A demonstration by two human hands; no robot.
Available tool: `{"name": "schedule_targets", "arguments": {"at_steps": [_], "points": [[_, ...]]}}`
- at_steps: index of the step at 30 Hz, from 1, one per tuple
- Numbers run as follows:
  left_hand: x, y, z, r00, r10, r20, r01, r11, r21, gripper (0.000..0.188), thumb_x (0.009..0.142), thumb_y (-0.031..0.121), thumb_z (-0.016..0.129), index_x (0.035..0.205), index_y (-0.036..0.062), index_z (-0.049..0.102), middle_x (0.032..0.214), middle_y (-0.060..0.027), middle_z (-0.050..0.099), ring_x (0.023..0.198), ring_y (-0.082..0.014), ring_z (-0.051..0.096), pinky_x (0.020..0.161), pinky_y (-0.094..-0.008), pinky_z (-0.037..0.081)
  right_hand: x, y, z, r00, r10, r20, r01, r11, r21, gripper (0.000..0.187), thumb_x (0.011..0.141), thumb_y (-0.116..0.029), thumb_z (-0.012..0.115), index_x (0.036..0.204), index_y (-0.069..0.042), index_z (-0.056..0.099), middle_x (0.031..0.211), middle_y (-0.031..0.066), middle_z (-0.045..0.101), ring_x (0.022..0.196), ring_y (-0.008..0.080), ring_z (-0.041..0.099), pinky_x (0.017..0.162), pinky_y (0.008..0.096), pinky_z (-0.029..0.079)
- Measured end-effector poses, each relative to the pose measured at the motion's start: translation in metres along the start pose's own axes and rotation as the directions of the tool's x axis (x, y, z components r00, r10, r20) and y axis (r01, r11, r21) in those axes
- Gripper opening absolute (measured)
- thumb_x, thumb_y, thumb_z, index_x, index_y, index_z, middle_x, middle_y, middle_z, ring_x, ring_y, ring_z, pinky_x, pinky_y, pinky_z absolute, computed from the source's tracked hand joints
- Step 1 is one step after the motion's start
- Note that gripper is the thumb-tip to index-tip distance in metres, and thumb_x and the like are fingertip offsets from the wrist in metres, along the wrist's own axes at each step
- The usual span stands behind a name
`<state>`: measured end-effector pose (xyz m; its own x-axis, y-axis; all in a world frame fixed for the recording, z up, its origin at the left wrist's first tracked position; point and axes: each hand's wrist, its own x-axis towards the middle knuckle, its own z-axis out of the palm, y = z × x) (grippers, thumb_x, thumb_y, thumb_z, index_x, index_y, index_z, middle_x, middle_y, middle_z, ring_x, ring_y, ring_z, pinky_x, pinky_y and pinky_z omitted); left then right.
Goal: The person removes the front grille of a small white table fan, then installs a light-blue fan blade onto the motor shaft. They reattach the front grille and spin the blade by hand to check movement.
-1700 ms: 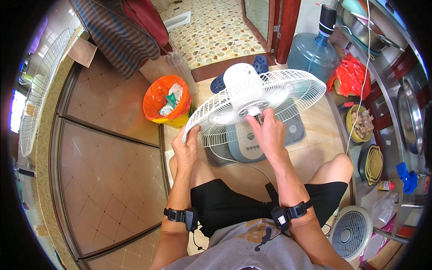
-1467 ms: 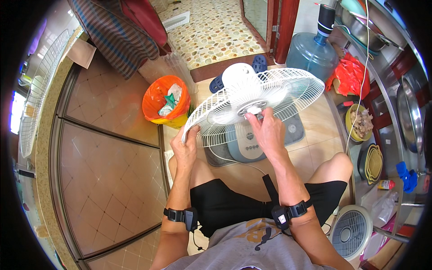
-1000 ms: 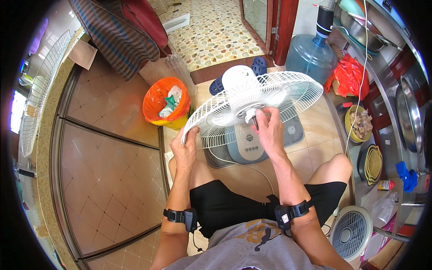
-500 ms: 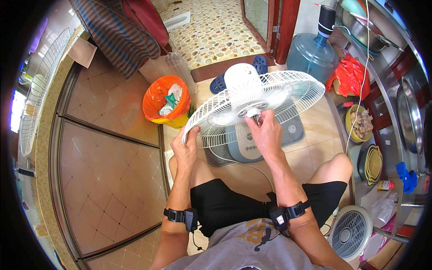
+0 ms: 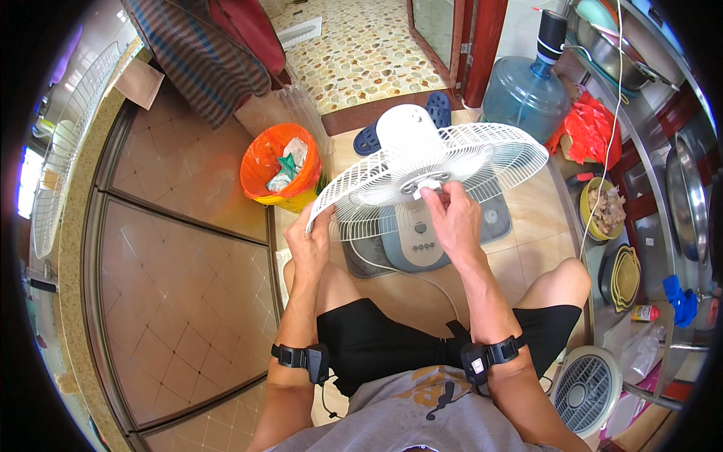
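A white electric fan stands before me without blades or front cover. Its wire rear grille faces me, tilted, with the white motor housing behind it. My left hand is closed around the grille's left rim. At the hub, my right hand pinches a small white plastic nut between thumb and fingers, the other fingers curled behind. Below the grille sits the fan's blue-grey base with its buttons, partly hidden by my right hand.
An orange-lined bin stands left of the fan. Blue clogs lie behind it. A large water bottle and a metal rack with basins line the right. A round grey-and-white fan is near my right elbow. Brown cabinets flank my left.
My right hand has shifted slightly right at the hub, and its fingers have turned around the white nut. The grille has moved slightly right; my left hand keeps its grip.
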<state>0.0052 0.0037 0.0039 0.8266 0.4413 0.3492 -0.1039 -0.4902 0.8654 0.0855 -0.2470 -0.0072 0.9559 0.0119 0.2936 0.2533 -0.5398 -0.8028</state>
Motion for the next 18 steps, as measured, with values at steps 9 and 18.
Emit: {"name": "schedule_targets", "arguments": {"at_steps": [9, 18], "points": [[0.004, 0.000, 0.001, 1.000, -0.013, 0.005, 0.013, 1.000, 0.009, 0.020, 0.100, 0.006, 0.072, 0.116, -0.0052, 0.075, 0.090, -0.0110, 0.079, 0.081, -0.0113, 0.068, 0.075, -0.0289, 0.055, 0.001, 0.000, 0.002, 0.831, 0.417, 0.369, -0.556, 0.648, 0.520, 0.057, 0.106, -0.048, 0.060, 0.119, 0.007, 0.065, 0.105, 0.0200, 0.074, 0.085, 0.0260, 0.077, 0.068, 0.0363, 0.063], [-0.001, -0.003, 0.003, 1.000, -0.030, -0.007, 0.030, 1.000, -0.002, 0.020, 0.099, 0.004, 0.072, 0.117, -0.0051, 0.075, 0.091, -0.0106, 0.079, 0.083, -0.0112, 0.069, 0.076, -0.0284, 0.055, -0.007, 0.003, 0.014, 0.952, 0.284, 0.115, -0.303, 0.929, 0.213, 0.050, 0.093, -0.032, 0.081, 0.120, 0.004, 0.059, 0.114, 0.0195, 0.069, 0.089, 0.0269, 0.075, 0.072, 0.0402, 0.061]]}}
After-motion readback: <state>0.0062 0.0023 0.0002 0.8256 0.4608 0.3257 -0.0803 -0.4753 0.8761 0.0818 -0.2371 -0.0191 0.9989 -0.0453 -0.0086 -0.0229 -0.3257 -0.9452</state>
